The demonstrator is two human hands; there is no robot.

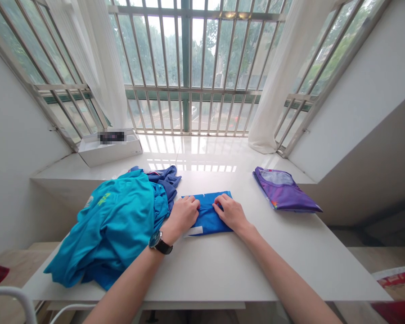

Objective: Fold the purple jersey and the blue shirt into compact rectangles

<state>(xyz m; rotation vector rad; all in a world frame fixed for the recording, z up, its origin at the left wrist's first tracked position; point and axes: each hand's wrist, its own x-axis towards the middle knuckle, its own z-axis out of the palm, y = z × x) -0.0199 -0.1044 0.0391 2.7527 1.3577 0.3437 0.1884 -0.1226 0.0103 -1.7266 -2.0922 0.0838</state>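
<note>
A blue folded garment (209, 218) lies flat on the white table, a small bundle with a white strip at its near left corner. Over its left part rests my left hand (184, 213), fingers curled and closed on the fabric; a black-strapped watch (160, 243) is on that wrist. My right hand (233, 212) pinches the cloth on the right part, thumb and fingers close together. The fingertips partly hide what they grip. Just left of my left hand, a loose teal garment (118, 220) is heaped, with dark blue clothing (170, 182) behind it.
A folded purple garment (286, 191) sits at the table's right side. On the windowsill at the back left stands a white box (110, 153). White curtains (276, 76) hang before the barred window. A white curved rail (11, 292) is at the lower left.
</note>
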